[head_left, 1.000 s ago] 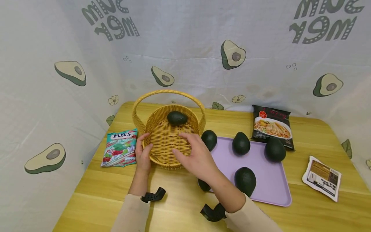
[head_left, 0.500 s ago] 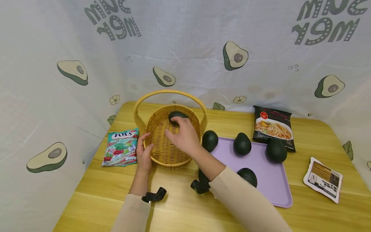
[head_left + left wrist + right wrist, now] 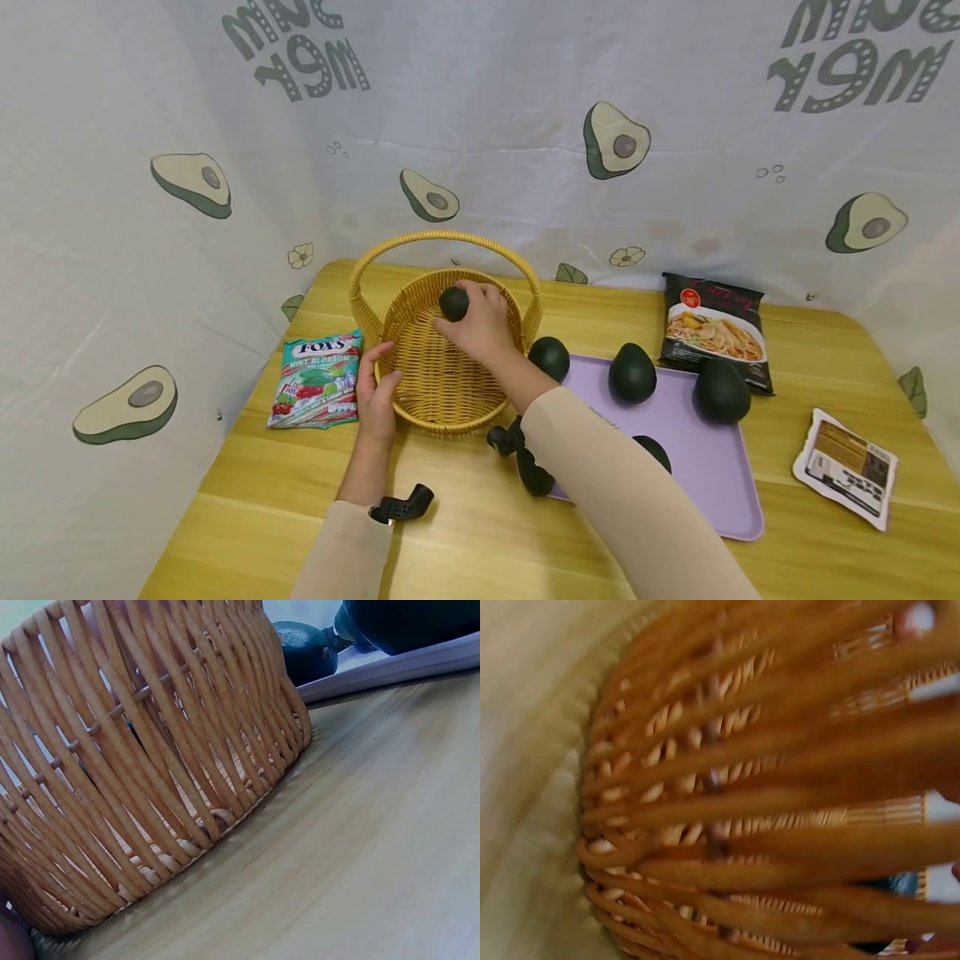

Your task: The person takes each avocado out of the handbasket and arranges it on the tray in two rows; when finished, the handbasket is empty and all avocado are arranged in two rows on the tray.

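Observation:
A yellow wicker basket (image 3: 442,427) with a tall arched handle stands on the wooden table. My left hand (image 3: 377,396) holds its left front rim, thumb on the inner side and fingers along the outside. Inside the basket, toward the back, my right hand (image 3: 483,327) grips a dark green avocado (image 3: 454,303) between thumb and fingers; part of the fruit is hidden by the hand. The left wrist view is filled largely by the basket's woven side (image 3: 150,750). Through the blurred weave (image 3: 705,787) in the right wrist view, a dark patch shows.
Right of the basket lies a lilac tray (image 3: 708,483) with several avocados (image 3: 632,373) on and around its edges; the right sleeve covers part of it. A candy bag (image 3: 318,379) sits left, a black noodle packet (image 3: 716,329) behind the tray, a white-edged packet (image 3: 846,468) far right.
My right hand has moved left and back into the basket and taken hold of the avocado there, turning it end-on to the view. The left hand has stayed at the rim.

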`<move>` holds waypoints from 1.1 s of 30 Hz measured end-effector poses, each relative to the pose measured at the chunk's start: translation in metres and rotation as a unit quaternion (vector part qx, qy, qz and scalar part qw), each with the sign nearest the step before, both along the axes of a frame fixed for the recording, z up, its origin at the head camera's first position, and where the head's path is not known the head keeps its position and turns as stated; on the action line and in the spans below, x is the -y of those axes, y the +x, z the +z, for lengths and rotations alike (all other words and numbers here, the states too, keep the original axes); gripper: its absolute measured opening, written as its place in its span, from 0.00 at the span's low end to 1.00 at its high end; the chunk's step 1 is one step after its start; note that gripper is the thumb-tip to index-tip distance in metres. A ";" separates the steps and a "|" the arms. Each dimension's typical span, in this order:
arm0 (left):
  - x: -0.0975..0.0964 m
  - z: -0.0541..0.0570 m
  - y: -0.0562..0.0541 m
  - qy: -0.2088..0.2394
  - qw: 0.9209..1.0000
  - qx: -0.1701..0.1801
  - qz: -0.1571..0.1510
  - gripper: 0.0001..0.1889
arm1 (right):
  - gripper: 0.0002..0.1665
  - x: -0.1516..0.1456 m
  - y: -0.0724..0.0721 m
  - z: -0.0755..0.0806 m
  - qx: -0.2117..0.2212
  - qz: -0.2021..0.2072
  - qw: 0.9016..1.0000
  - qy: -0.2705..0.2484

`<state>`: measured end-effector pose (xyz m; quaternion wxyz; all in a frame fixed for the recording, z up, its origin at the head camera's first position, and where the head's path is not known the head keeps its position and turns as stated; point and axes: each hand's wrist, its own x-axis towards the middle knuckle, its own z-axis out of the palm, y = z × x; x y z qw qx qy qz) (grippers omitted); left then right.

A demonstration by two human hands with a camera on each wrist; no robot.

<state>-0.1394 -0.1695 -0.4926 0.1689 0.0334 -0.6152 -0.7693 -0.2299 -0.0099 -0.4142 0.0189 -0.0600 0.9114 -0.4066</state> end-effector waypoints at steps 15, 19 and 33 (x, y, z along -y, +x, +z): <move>-0.001 0.002 0.000 0.001 1.000 0.000 -0.005 0.24 | 0.52 -0.003 -0.014 -0.018 0.016 0.016 1.000 -0.005; 0.000 0.002 0.001 0.004 1.000 -0.001 -0.001 0.23 | 0.47 -0.002 -0.015 -0.020 0.031 0.002 0.999 -0.021; -0.001 0.000 0.000 0.003 1.000 0.002 0.002 0.24 | 0.42 -0.004 -0.017 -0.023 0.063 -0.006 0.998 -0.018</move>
